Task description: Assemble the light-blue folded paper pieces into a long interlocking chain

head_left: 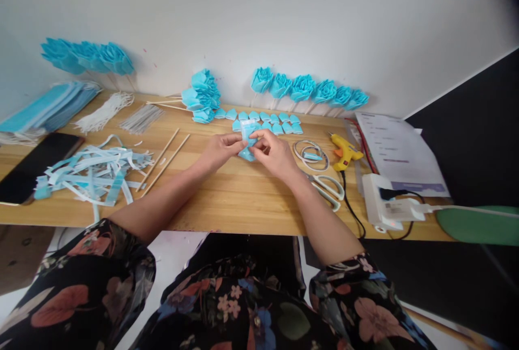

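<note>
Both hands meet over the middle of the wooden table (227, 199). My left hand (221, 150) and my right hand (273, 153) pinch a small light-blue folded piece (248, 136) of mask fabric between their fingertips, just above the tabletop. Right behind it lies a row of several folded blue petals (265, 119). A stack of folded blue pieces (201, 96) stands to the back left of the hands.
Finished blue flowers (308, 88) lean on the wall, more flowers (87, 55) at far left. White scissors (329, 188), a yellow glue gun (344, 151), tape rings (312, 154), a power strip (383, 204) and papers (395, 150) lie right. Wooden sticks (164, 158), cut strips (91, 172), face masks (48, 107) and a phone (34, 166) lie left.
</note>
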Available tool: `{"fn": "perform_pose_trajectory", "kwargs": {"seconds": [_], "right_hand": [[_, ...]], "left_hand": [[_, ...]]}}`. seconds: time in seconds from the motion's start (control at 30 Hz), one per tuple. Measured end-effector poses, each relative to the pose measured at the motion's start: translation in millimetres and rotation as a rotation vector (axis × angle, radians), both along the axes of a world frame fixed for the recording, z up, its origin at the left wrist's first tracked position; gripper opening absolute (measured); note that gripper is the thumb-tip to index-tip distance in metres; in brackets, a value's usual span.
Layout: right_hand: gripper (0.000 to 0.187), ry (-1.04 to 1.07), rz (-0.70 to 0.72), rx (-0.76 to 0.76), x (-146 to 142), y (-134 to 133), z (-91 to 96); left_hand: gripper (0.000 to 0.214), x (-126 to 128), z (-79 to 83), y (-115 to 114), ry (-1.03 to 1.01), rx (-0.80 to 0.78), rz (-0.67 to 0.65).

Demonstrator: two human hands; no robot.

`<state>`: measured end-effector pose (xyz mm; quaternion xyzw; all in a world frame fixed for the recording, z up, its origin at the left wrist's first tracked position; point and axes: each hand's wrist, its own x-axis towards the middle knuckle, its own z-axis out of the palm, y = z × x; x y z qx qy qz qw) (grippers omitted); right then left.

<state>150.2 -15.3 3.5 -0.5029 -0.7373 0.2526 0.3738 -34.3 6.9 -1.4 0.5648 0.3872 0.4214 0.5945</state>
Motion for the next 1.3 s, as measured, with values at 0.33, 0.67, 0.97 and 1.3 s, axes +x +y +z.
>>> {"fn": "perform_pose_trajectory", "kwargs": {"seconds": [0.33, 0.67, 0.97, 1.3], "right_hand": [[0.032, 0.313, -0.013, -0.136, 4.0, 2.0, 1.5], [0.024, 0.213, -0.033, -0.125, 3.2, 6.2, -2.9], [0.020, 0.242, -0.075, -0.087, 4.6, 7.1, -1.8], [0.021, 0.244, -0.150, -0.046, 6.2, 7.9, -1.7]], "left_hand": [[0.023, -0.2, -6.7, 3.7, -0.097, -0.015, 0.141], [0.018, -0.4, -7.7, 6.0, -0.124, 0.001, 0.180], [0.021, 0.1, -5.7, 3.4, -0.140, -0.024, 0.111], [0.028, 0.6, -6.2, 2.1, -0.170, -0.028, 0.034]]}}
